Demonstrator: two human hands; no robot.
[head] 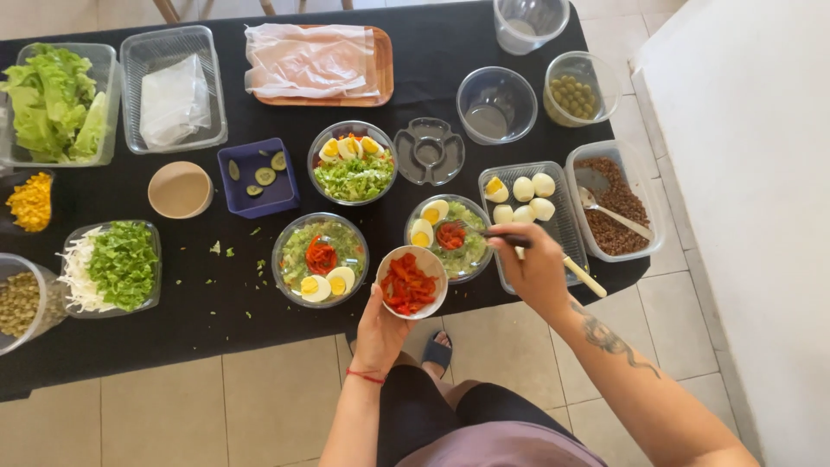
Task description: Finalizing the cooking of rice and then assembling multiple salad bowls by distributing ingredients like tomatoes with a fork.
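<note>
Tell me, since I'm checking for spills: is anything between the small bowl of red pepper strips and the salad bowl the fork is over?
Nothing visible. The left hand holds the pepper bowl right beside the salad bowl, rims nearly meeting. The right hand holds the fork over the salad; only black tablecloth lies around them.

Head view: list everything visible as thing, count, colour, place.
Table: one, black cloth, across frame.
Salad bowls: three, clear, centre, with lettuce and egg halves.
Pepper bowl: one, red strips, in left hand.
Fork: one, dark, over right salad bowl.
Peeled eggs: about six, white, clear tray, right.
Brown grains: one tray with spoon, far right.
Olives: green, clear cup, top right.
Lettuce: green, tub, top left.
Corn: yellow, left edge.
Blue dish: one, cucumber slices.
Wooden tray: one, top centre.
Left hand: holding pepper bowl.
Right hand: holding fork.
</note>
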